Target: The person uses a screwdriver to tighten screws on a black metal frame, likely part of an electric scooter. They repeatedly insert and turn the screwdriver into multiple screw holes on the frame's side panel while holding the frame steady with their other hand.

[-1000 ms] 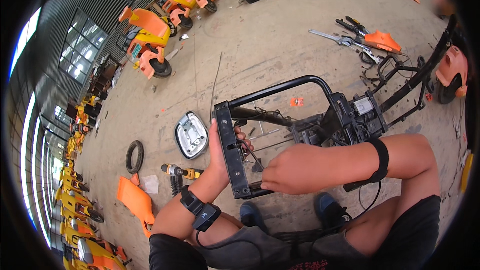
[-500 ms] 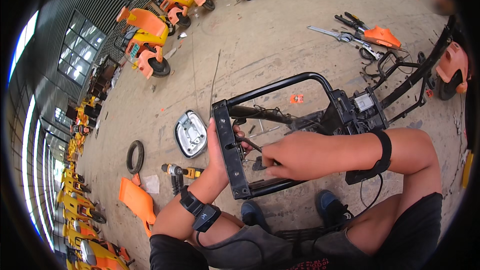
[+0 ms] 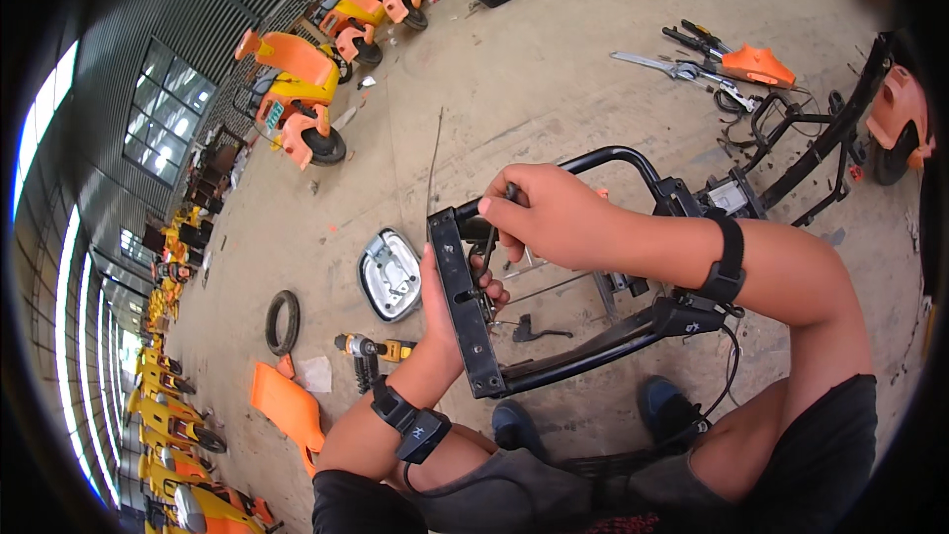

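Note:
My left hand is closed round the flat black end plate of a tubular black scooter frame, with its fingertips curled over the inner side. My right hand, closed, pinches a thin dark rod just inside the plate. The rod slants down from the right hand towards the left fingertips. Its lower end is partly hidden, so I cannot make out its kind. Beyond the fingertips, within the frame's outline, lies a small black lever.
Left of the frame lie a silver-and-black shell, a yellow power tool, a tyre and an orange panel. More tools and an orange part lie at far right. Yellow-orange scooters stand at the left.
My right hand has moved up and a little left, swinging the rod from pointing right to pointing upward. The black lever shows more fully. My left hand keeps its hold on the plate.

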### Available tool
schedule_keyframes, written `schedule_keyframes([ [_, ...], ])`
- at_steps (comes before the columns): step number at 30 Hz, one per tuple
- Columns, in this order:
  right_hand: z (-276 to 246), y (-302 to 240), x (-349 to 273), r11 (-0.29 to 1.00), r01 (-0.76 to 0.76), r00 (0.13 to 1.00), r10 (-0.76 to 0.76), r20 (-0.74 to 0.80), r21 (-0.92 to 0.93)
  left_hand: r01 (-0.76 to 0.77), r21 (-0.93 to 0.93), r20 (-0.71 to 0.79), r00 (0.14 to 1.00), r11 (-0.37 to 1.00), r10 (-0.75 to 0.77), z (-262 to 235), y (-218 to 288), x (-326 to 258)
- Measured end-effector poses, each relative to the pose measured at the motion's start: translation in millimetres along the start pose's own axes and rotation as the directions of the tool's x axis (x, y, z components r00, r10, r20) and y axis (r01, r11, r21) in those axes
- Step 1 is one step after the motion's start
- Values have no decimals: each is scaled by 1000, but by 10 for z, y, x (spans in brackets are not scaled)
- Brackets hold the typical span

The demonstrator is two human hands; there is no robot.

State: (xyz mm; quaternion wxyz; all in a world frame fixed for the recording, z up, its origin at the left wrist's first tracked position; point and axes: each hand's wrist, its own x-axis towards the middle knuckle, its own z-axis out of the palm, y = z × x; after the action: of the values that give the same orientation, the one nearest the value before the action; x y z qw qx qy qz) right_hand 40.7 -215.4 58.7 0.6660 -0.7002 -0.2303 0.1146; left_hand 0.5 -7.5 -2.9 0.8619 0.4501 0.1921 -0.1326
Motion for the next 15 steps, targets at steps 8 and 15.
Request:
schedule_keyframes([
  [8,108,61,394,999,-38,999,37,-27,-12,9,-14,52,999,1000,-8,-70,-23,50],
  [15,114,83,438,999,6,999,-7,-34,-35,3,-7,47,999,1000,-3,-51,-15,22],
])
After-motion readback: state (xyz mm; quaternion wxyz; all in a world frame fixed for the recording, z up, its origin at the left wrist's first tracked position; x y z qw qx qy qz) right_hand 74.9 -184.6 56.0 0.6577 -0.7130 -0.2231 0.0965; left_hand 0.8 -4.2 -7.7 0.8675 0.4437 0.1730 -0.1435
